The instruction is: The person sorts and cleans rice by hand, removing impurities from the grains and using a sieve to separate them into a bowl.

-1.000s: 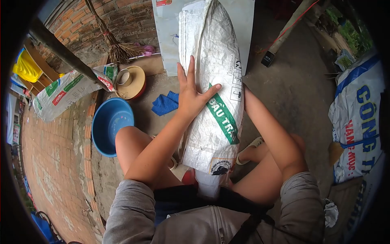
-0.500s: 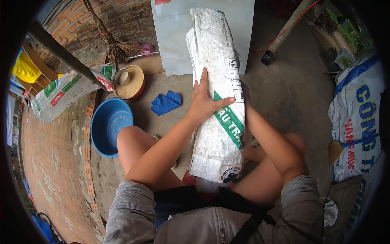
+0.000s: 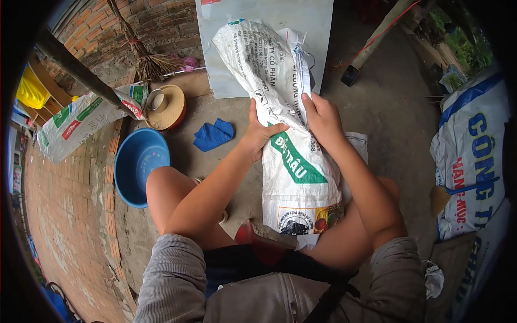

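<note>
A white woven sack (image 3: 293, 134) with a green band, black lettering and a picture near its lower end stretches between my knees toward the pale board. My left hand (image 3: 259, 132) grips the sack's left edge at mid-height, thumb lying across the front. On the opposite edge, my right hand (image 3: 323, 119) has its thumb on top and its fingers hidden beneath. The sack is creased and pinched in between the hands, and its upper part leans left. Under its lower end, a red object (image 3: 261, 245) shows in part by my lap.
To the left stand a blue basin (image 3: 123, 167) and a round woven-topped container (image 3: 175, 110) with a metal ring on it. A blue cloth (image 3: 214, 134) lies on the concrete. Beyond is a pale board (image 3: 215, 64). Large printed sacks (image 3: 468, 161) stand at right.
The sack, folded narrow before, has opened wider and turned to show more lettering and the lower picture. My right hand has come from behind onto its right edge.
</note>
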Demonstrator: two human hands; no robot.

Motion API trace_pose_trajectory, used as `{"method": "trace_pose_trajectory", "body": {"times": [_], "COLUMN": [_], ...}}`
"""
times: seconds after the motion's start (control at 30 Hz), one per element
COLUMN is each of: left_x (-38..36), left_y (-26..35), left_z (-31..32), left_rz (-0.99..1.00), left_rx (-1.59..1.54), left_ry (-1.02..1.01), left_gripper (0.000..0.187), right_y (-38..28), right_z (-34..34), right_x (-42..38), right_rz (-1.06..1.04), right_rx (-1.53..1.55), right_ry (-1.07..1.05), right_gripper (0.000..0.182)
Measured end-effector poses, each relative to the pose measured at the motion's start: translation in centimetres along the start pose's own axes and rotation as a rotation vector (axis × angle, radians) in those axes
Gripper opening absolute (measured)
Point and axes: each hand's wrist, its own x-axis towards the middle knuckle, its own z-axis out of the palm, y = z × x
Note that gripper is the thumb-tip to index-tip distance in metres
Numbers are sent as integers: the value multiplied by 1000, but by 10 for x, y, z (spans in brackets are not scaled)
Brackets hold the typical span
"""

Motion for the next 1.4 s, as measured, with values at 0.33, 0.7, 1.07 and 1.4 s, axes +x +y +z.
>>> {"method": "trace_pose_trajectory", "body": {"times": [0.33,0.7,1.07,1.4], "left_x": [18,26,-5,-21], "left_y": [-19,1,34,57], "left_z": [-21,-10,1,14], "left_rz": [16,503,576,581], "left_rx": [111,529,916,1233], "left_ry": [211,240,-16,-101], "left_gripper": [114,108,103,128], "right_y": [12,-3,-21,-22], "right_z": [-42,15,42,59], "right_x": [9,-26,-60,-81], "right_rz": [-25,-332,-53,-25], "right_rx": [154,-94,-309,36], "right_ry": [-54,-18,-212,-442], "right_gripper": [34,31,105,104]}}
